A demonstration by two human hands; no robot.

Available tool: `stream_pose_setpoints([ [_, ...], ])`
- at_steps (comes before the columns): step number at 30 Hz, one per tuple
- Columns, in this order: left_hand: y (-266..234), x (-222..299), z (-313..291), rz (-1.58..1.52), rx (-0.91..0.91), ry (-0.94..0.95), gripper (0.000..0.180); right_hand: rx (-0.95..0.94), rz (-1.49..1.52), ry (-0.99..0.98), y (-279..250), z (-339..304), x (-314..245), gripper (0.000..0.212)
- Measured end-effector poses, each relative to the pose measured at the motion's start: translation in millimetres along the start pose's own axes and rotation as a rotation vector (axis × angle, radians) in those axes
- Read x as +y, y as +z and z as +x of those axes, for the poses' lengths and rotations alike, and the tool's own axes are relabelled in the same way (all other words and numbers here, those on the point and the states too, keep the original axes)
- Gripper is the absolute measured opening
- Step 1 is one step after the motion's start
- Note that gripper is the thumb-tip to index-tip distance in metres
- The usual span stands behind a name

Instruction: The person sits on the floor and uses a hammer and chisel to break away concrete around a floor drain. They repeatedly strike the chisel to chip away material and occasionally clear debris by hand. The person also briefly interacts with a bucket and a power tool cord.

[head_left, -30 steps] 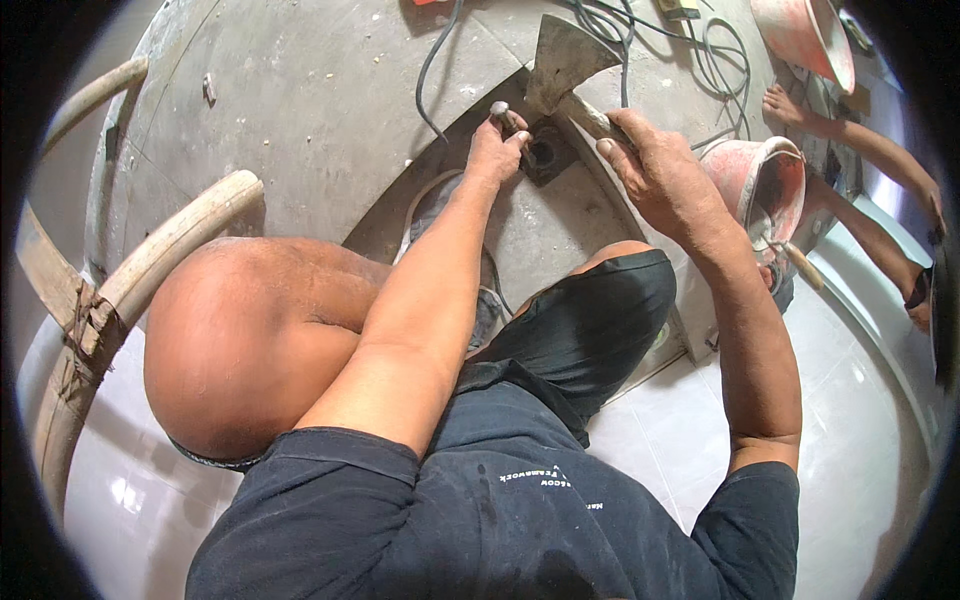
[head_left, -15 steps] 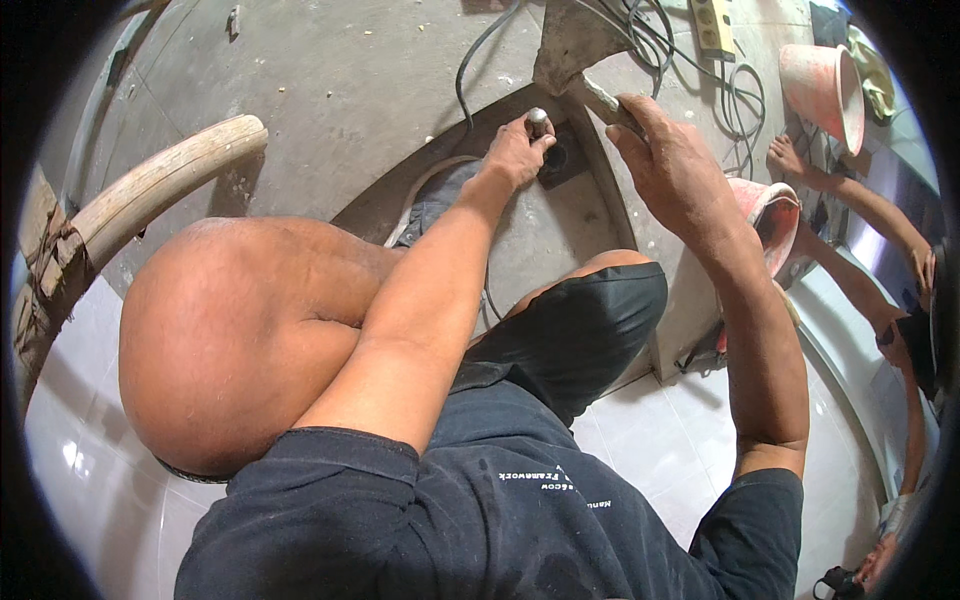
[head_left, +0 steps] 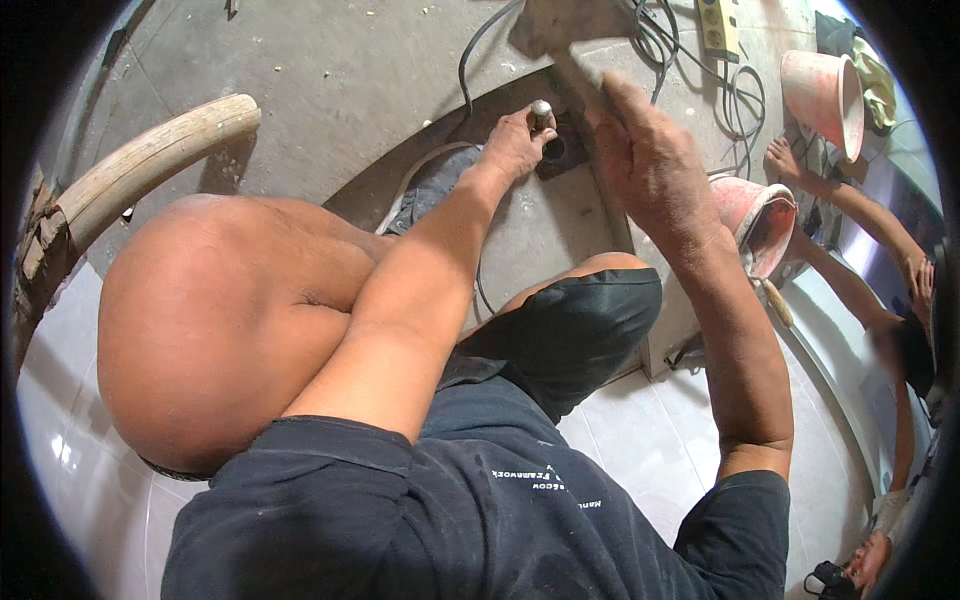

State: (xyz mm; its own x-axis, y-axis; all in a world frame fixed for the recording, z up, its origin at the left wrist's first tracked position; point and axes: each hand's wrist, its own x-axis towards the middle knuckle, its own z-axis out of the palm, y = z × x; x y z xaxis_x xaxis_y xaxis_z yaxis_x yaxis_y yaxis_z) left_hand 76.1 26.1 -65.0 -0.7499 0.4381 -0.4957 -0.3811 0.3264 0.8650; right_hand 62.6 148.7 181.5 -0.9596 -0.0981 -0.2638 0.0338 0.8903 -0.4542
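My left hand (head_left: 515, 145) is closed around a short metal rod, like a chisel (head_left: 541, 112), held upright with its round top showing. Its lower end is hidden by my fingers. Beside it lies a dark square patch with a round hole (head_left: 566, 150) in the grey concrete floor. My right hand (head_left: 650, 160), slightly blurred, is raised to the right of the rod and wrapped round the handle of a broad-bladed metal tool (head_left: 575, 25). The tool's flat, roughly triangular blade points away from me, apart from the rod.
Black cables (head_left: 655, 50) run to a power strip (head_left: 717, 30) at the far right. Two pinkish buckets, one farther (head_left: 815, 95) and one nearer (head_left: 745, 210), stand at the right by another person's arms (head_left: 870, 220). A curved wooden piece (head_left: 160, 165) is at the left.
My right hand and the broad-bladed tool have moved slightly left and away from me, and the blade has turned. My left hand stays on the rod. The view has shifted a little.
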Motion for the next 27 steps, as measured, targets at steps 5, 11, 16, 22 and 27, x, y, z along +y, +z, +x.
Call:
stream_pose_setpoints([
  [5,5,-1,4,0.068,0.011,0.04,0.018,-0.387,-0.286,0.195,12,1,16,0.024],
  [11,-1,-3,-3,-0.037,0.029,-0.036,0.016,0.024,-0.014,-0.03,0,12,-3,0.022],
  [16,-3,8,-5,-0.019,0.036,0.018,0.015,-0.316,-0.283,0.163,25,4,21,0.027],
  [22,-8,6,-8,-0.088,0.08,-0.044,0.015,0.043,-0.061,-0.082,9,17,-5,0.023],
  [27,-5,-3,-3,-0.017,0.089,-0.027,0.016,-0.37,-0.318,0.077,21,20,10,0.028],
])
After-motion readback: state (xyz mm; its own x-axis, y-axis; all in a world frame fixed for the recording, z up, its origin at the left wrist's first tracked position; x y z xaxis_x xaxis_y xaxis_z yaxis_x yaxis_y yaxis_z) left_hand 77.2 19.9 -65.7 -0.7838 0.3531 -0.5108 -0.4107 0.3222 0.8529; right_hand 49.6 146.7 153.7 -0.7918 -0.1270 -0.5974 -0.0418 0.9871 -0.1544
